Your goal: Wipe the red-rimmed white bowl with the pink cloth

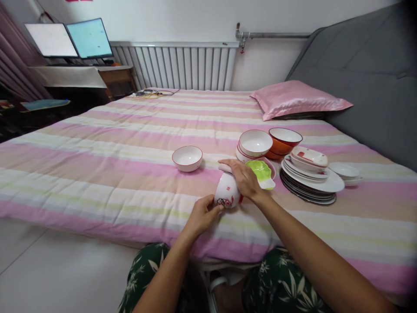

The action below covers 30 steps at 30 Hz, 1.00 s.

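Observation:
A white bowl with a red flower pattern (226, 191) is held tipped on its side just above the striped bedspread (130, 156). My left hand (202, 214) pinches its lower rim with closed fingers. My right hand (243, 177) wraps over its top and back. Right behind my right hand lies a green leaf-shaped dish (260, 170) in a pink-rimmed bowl. A single white bowl with a red rim (187, 157) stands to the left, apart from the hands.
Stacked white bowls (255, 144), an orange bowl (284, 140), a pile of plates (309, 180) and small saucers (345, 171) sit at the right. A pink pillow (298, 99) lies by the grey headboard. A radiator and two monitors stand beyond the bed.

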Each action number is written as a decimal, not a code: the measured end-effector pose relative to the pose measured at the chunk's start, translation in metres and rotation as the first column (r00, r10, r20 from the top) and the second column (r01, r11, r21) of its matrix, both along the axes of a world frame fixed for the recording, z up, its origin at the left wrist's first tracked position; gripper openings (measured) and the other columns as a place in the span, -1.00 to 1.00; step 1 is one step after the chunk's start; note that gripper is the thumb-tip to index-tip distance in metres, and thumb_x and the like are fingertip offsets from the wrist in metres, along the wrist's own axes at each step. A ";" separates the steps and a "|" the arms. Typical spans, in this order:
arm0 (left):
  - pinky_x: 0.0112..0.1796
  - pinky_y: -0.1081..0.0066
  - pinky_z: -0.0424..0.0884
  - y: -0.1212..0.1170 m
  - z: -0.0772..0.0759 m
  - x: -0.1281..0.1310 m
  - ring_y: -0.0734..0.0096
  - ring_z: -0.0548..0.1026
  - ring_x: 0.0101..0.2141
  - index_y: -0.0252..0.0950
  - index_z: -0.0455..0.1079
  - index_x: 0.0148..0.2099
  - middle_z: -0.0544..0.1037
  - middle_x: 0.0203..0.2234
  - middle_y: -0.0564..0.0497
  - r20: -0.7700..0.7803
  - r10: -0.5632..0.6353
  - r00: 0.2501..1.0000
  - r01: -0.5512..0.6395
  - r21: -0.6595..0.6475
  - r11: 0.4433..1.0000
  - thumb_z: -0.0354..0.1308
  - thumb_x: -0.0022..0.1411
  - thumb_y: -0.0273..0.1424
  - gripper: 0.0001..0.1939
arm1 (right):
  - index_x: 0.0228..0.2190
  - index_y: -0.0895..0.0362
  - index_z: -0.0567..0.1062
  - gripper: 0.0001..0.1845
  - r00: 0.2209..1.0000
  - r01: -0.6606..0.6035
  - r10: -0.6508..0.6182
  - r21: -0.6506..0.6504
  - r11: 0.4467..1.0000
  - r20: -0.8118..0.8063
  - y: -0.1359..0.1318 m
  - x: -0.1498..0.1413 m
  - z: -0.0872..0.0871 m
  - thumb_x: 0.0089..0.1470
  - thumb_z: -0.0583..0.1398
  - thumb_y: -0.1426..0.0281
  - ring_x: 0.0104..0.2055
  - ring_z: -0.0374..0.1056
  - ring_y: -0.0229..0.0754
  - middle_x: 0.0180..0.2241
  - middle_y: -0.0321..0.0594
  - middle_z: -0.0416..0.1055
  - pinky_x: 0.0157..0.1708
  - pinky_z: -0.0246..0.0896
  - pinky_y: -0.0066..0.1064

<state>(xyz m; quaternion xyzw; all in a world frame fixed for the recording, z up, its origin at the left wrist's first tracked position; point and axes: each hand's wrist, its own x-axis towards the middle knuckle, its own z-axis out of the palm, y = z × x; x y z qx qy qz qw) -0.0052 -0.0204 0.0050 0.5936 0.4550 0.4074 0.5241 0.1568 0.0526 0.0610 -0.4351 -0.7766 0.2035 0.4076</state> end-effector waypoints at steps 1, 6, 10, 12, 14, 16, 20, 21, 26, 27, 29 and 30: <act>-0.17 0.28 0.37 0.000 -0.001 0.001 0.14 0.48 -0.21 -0.41 0.44 -0.13 0.55 -0.30 -0.12 0.015 -0.007 1.000 0.007 0.003 1.000 0.15 0.10 -0.36 -0.70 | -0.10 -0.01 0.46 -0.52 1.000 -0.006 0.006 -0.004 1.000 -0.008 0.001 0.001 0.000 0.26 -0.20 0.26 0.06 0.27 -0.14 -0.02 -0.31 0.42 0.09 0.09 -0.19; -0.17 0.29 0.35 0.000 0.002 0.003 0.14 0.46 -0.21 -0.42 0.43 -0.13 0.54 -0.30 -0.12 0.076 -0.034 0.997 0.035 -0.006 0.999 0.15 0.10 -0.32 -0.68 | -0.09 -0.02 0.45 -0.54 1.000 -0.004 0.004 0.029 1.000 -0.004 0.000 0.002 -0.002 0.26 -0.18 0.27 0.06 0.26 -0.14 -0.02 -0.30 0.41 0.08 0.08 -0.19; -0.17 0.31 0.34 -0.002 0.004 0.004 0.19 0.46 -0.23 -0.41 0.42 -0.13 0.54 -0.29 -0.12 0.138 -0.042 0.990 0.047 -0.033 0.998 0.17 0.09 -0.29 -0.66 | -0.06 -0.02 0.43 -0.53 0.998 0.026 -0.030 0.074 0.997 0.047 -0.008 0.000 0.000 0.27 -0.19 0.27 0.11 0.21 -0.14 0.00 -0.29 0.39 0.09 0.06 -0.19; -0.15 0.32 0.33 -0.002 0.003 0.004 0.19 0.45 -0.22 -0.39 0.42 -0.16 0.53 -0.30 -0.10 0.166 -0.041 0.985 0.049 -0.045 0.998 0.18 0.09 -0.29 -0.68 | -0.04 0.00 0.43 -0.52 0.994 0.045 -0.054 0.099 0.994 0.096 -0.012 -0.002 0.001 0.27 -0.19 0.26 0.13 0.18 -0.13 0.02 -0.26 0.37 0.10 0.05 -0.18; -0.14 0.32 0.32 -0.001 0.002 0.005 0.20 0.44 -0.21 -0.38 0.42 -0.20 0.52 -0.32 -0.09 0.185 -0.034 0.982 0.045 -0.052 0.998 0.19 0.08 -0.28 -0.71 | -0.02 0.02 0.42 -0.52 0.986 0.062 -0.081 0.132 0.989 0.146 -0.016 -0.004 0.002 0.27 -0.19 0.24 0.13 0.17 -0.10 0.04 -0.22 0.35 0.09 0.04 -0.17; -0.15 0.32 0.31 -0.001 0.001 0.006 0.21 0.44 -0.23 -0.38 0.41 -0.23 0.51 -0.35 -0.07 0.203 -0.023 0.979 0.036 -0.060 0.998 0.20 0.07 -0.28 -0.72 | -0.01 0.03 0.42 -0.52 0.976 0.070 -0.102 0.170 0.983 0.192 -0.019 -0.006 0.003 0.27 -0.17 0.23 0.11 0.18 -0.07 0.06 -0.18 0.33 0.08 0.05 -0.15; -0.23 0.38 0.30 -0.001 0.004 0.008 0.33 0.40 -0.33 -0.37 0.40 -0.26 0.47 -0.43 -0.01 0.246 0.008 0.969 0.007 -0.063 0.998 0.21 0.07 -0.26 -0.73 | 0.00 0.04 0.41 -0.55 0.953 0.063 -0.128 0.236 0.970 0.274 -0.027 -0.011 0.006 0.25 -0.12 0.23 0.08 0.19 -0.03 0.08 -0.14 0.29 0.04 0.07 -0.12; -0.27 0.41 0.29 -0.002 0.005 0.008 0.37 0.39 -0.36 -0.37 0.40 -0.29 0.46 -0.45 0.01 0.259 0.016 0.966 -0.002 -0.054 0.999 0.22 0.07 -0.25 -0.73 | 0.01 0.03 0.40 -0.56 0.947 0.057 -0.131 0.248 0.967 0.294 -0.029 -0.012 0.007 0.24 -0.11 0.23 0.08 0.18 -0.02 0.09 -0.13 0.28 0.03 0.08 -0.12; -0.37 0.50 0.23 -0.005 0.014 0.008 0.49 0.31 -0.45 -0.37 0.37 -0.38 0.41 -0.52 0.07 0.365 0.056 0.929 -0.044 -0.040 0.998 0.25 0.06 -0.21 -0.71 | 0.05 0.05 0.35 -0.57 0.920 -0.017 -0.103 0.303 0.953 0.377 -0.043 -0.017 0.011 0.22 -0.06 0.23 0.11 0.14 0.00 0.13 -0.10 0.22 0.03 0.07 -0.11; -0.37 0.50 0.24 -0.006 0.016 0.008 0.49 0.32 -0.44 -0.37 0.38 -0.36 0.42 -0.51 0.06 0.397 0.070 0.915 -0.054 -0.050 0.997 0.26 0.05 -0.20 -0.70 | 0.06 0.05 0.35 -0.56 0.916 -0.036 -0.093 0.312 0.950 0.391 -0.046 -0.018 0.012 0.22 -0.06 0.23 0.11 0.14 0.01 0.14 -0.09 0.21 0.03 0.06 -0.11; -0.37 0.49 0.26 -0.008 0.018 0.007 0.49 0.34 -0.45 -0.37 0.40 -0.36 0.43 -0.51 0.05 0.465 0.110 0.878 -0.081 -0.083 0.993 0.30 0.00 -0.18 -0.67 | 0.06 0.06 0.34 -0.55 0.905 -0.073 -0.071 0.318 0.945 0.419 -0.053 -0.021 0.014 0.21 -0.06 0.21 0.11 0.13 0.02 0.15 -0.08 0.20 0.04 0.05 -0.11; -0.39 0.50 0.27 -0.008 0.019 0.007 0.50 0.33 -0.47 -0.37 0.40 -0.38 0.43 -0.53 0.05 0.495 0.140 0.858 -0.101 -0.104 0.989 0.32 -0.03 -0.16 -0.65 | 0.06 0.07 0.35 -0.54 0.900 -0.089 -0.061 0.318 0.944 0.431 -0.056 -0.022 0.015 0.21 -0.06 0.20 0.12 0.12 0.03 0.15 -0.08 0.19 0.04 0.05 -0.11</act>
